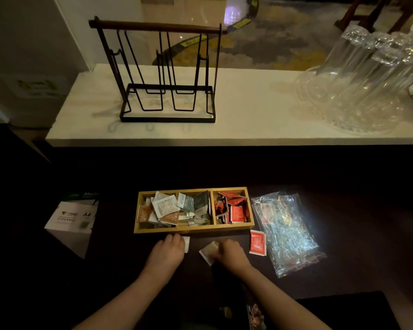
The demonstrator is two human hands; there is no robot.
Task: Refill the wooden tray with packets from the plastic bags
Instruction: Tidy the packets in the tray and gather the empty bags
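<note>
The wooden tray (193, 229) lies on the dark table with three compartments: orange and white packets on the left, dark green ones in the middle, red ones on the right. Just in front of it, my left hand (168, 250) rests fingers down on a white packet (187, 244) at the tray's near edge. A pale packet (209, 252) is pinched in my right hand (230, 254), low over the table. One red packet (257, 242) lies loose to the right. Beside it are crumpled clear plastic bags (284, 232).
A white A4 paper box (70, 219) stands left of the tray. Behind, a raised white counter (248, 110) carries a black wire rack (163, 72) and clear glassware (362, 84) at the right. A printed item lies at the table's near edge (255, 315).
</note>
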